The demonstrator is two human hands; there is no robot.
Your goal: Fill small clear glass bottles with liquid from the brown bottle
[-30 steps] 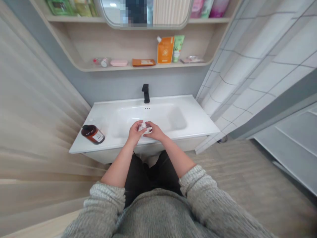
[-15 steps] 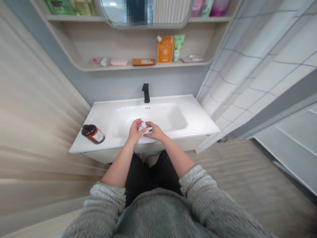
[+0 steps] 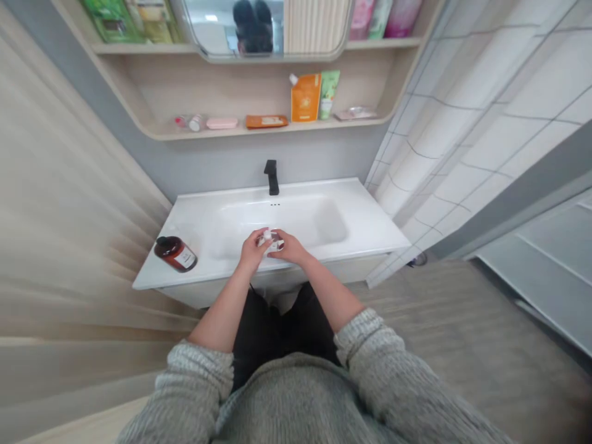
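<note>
Over the front rim of the white sink [image 3: 222,213], both hands are closed around a small clear bottle [image 3: 276,245] with a white top. My left hand [image 3: 252,250] grips it from the left, fingers curled round its side. From the right, my right hand [image 3: 290,248] holds the other side with thumb and fingers. Dark reddish-brown patches show on or through the bottle; its label, if any, is too small to read. Parts of the bottle are hidden by my fingers.
A brown bottle [image 3: 176,253] with a dark cap and white label stands on the counter's left end. A black faucet [image 3: 272,177] rises behind the basin. Above, a shelf [image 3: 222,131] carries an orange pouch [image 3: 306,98], a green tube [image 3: 328,94] and small items.
My view has shifted slightly, showing more of the upper shelf and mirror. Both hands keep their hold on the small bottle, and more of its dark patches now shows.
</note>
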